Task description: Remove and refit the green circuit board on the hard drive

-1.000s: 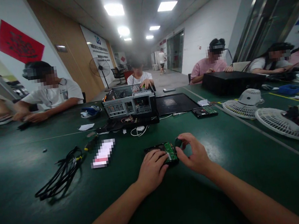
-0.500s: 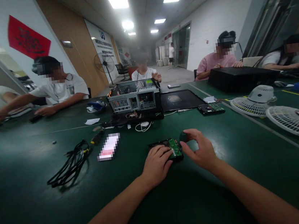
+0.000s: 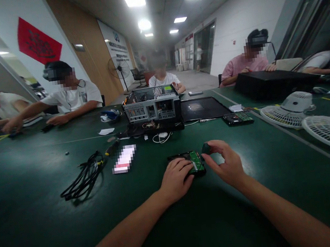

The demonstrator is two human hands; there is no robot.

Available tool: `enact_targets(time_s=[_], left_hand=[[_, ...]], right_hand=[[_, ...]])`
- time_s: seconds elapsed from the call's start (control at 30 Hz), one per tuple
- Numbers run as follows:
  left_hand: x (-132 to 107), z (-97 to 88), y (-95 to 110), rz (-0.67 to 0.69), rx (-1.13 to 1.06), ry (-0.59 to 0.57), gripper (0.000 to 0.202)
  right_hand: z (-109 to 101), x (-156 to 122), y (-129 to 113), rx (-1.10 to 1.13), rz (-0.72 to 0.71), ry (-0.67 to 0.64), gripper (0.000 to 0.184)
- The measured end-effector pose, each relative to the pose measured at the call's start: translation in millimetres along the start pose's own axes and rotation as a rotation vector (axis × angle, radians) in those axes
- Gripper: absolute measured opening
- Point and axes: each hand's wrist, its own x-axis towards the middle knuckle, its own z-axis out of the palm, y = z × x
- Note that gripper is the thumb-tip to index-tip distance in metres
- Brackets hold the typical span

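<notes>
A hard drive (image 3: 197, 160) lies on the green table in front of me, its green circuit board facing up. My left hand (image 3: 177, 178) holds it down, fingers laid across its left part and thumb along the near edge. Just off the drive's right end, my right hand (image 3: 226, 162) pinches a small dark round piece (image 3: 205, 148) between thumb and forefinger. What that piece is, I cannot make out. The left fingers hide part of the board.
Beyond the drive stands an opened computer case (image 3: 152, 107), with a black panel (image 3: 203, 108) beside it. A second hard drive (image 3: 238, 118) and white fan parts (image 3: 287, 114) lie to the right. Leftward are a phone (image 3: 125, 159), a screwdriver (image 3: 112, 148) and black cables (image 3: 84, 177). Several people sit around.
The view has swung slightly left, so everything sits a bit further right. Both hands keep nearly the same pose at the drive. The person opposite has lowered a hand.
</notes>
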Motion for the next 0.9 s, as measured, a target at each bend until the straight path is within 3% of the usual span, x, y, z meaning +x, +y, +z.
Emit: enact_targets(time_s=[0.47,0.7,0.9], left_hand=[[0.0,-1.6,0.8,-0.007,-0.002,0.012,0.037],[-1.3,0.5,-1.1,-0.003,-0.007,0.012,0.038],[-1.0,0.2,-1.0,-0.008,-0.006,0.007,0.038]], right_hand=[[-2.6,5.0,-6.0,-0.086,-0.063,0.019,0.037],[3.6,-1.3,1.3,0.161,0.041,-0.090,0.043],[2.9,0.2,0.7,0.006,0.046,-0.010,0.044]])
